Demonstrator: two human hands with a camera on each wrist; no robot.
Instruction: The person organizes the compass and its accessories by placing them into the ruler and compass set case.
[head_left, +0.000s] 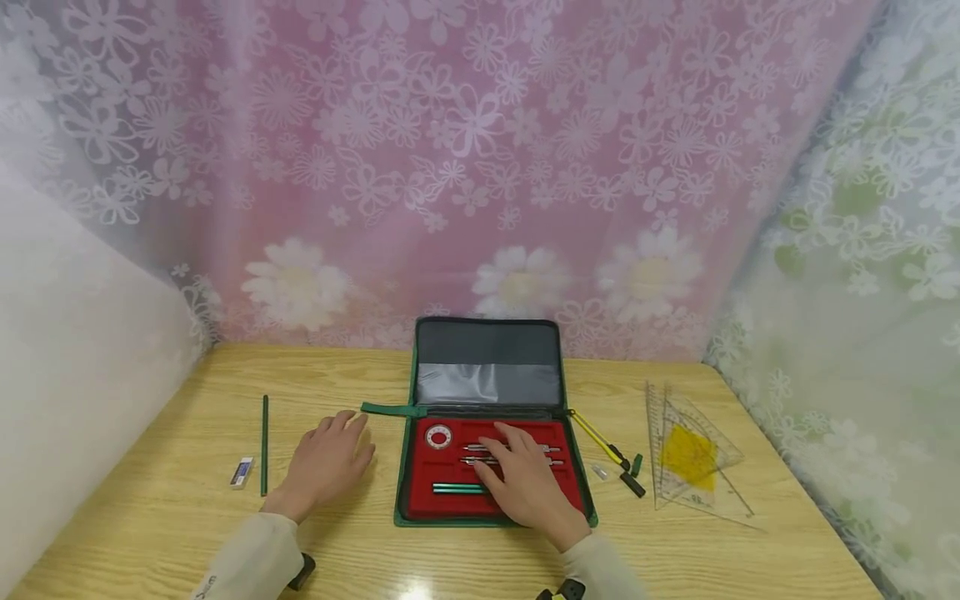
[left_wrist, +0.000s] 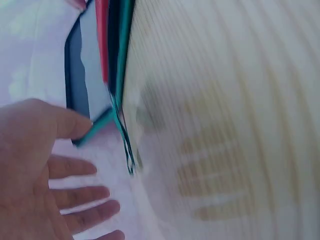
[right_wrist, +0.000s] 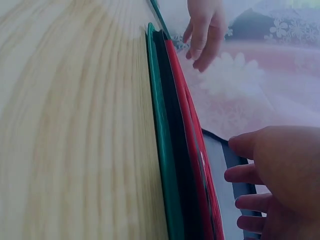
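Note:
A zip-up case [head_left: 487,340] with a green edge stands open on the table, its lid raised at the back. Its red tray [head_left: 422,502] holds a white ring-shaped piece [head_left: 438,437], silver compasses [head_left: 472,460] and two green pencils [head_left: 450,488]. Over the tray's right part is my right hand [head_left: 528,483], fingers extended and apart, covering some of the tools. The right wrist view shows no object in that hand [right_wrist: 285,175]. My left hand [head_left: 326,462] hovers left of the case near its green strap [head_left: 390,409]; its fingers are spread in the left wrist view, holding nothing.
On the left lie a green pencil [head_left: 264,446] and an eraser [head_left: 242,472]. Right of the case are a slim yellow-and-black tool [head_left: 600,437], a small black piece [head_left: 632,484], and transparent set squares [head_left: 720,500] with a yellow patch. A floral curtain [head_left: 465,167] hangs behind the table.

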